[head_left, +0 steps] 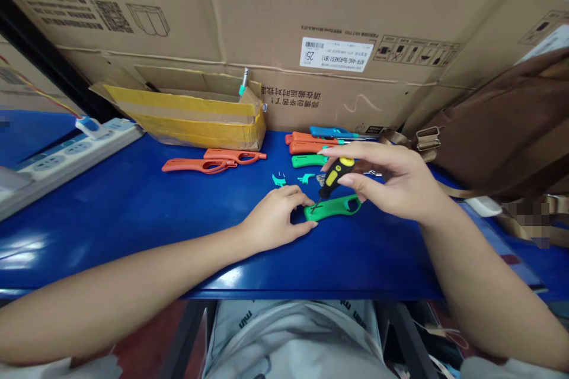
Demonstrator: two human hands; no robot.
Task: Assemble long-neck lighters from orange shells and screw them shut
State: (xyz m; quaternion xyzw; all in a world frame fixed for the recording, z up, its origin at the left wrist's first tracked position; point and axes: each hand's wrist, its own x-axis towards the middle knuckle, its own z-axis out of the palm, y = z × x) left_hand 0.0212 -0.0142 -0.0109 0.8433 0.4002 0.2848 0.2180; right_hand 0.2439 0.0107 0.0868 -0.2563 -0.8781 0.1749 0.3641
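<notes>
My right hand (pixel 386 177) grips a black and yellow screwdriver (pixel 334 176), its shaft slanting down to the left. The tip meets the left part of a green lighter casing (pixel 333 208) lying flat on the blue table. With thumb and fingers, my left hand (pixel 280 216) pinches the left end of that casing. Just beyond my left hand are two small teal plastic parts, one a curved piece (pixel 279 180) and the other a trigger-like piece (pixel 306 179). A small metal part (pixel 372 173) shows partly behind my right hand.
Several lighters, including a blue one (pixel 331 132) and an orange one (pixel 306 147), lie behind my right hand. Two orange casings (pixel 200 165) rest before a yellow-taped cardboard box (pixel 186 121). A power strip (pixel 66 160) is at left, a brown bag (pixel 502 118) at right.
</notes>
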